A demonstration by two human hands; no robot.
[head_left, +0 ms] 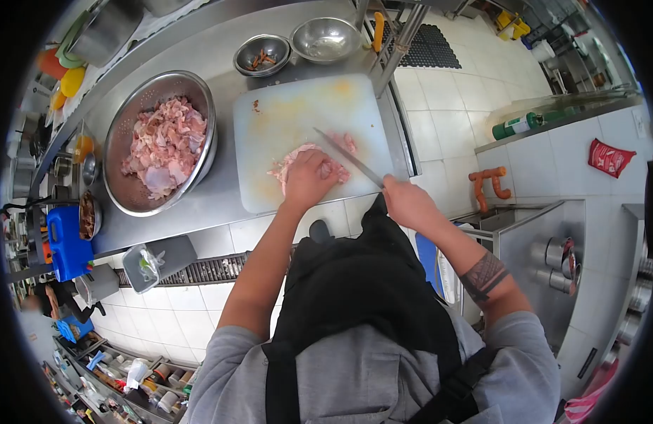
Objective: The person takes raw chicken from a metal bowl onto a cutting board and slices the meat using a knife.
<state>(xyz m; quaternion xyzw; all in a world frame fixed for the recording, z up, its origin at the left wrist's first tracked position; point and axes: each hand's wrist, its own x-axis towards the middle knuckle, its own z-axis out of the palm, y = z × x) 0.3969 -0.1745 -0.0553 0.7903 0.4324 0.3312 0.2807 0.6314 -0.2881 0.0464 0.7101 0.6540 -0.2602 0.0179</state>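
My left hand [310,178] presses down on a piece of raw meat [330,169], its fingers curled over the pink flesh. In my right hand [405,200] is the handle of a kitchen knife [351,159], whose long blade points up and left across the meat. Small cut bits of meat lie just right of the blade. Everything rests on a white cutting board [259,141] with yellowish stains. To the left stands a large metal colander [114,152] heaped with raw meat pieces [167,138].
Behind the board are a metal bowl with brown pieces [261,56] and another shiny metal bowl [326,40]. A grey bin [172,258] stands below the steel counter [224,201]. A blue jug [68,244] sits at the left. Another person [54,300] is at far left.
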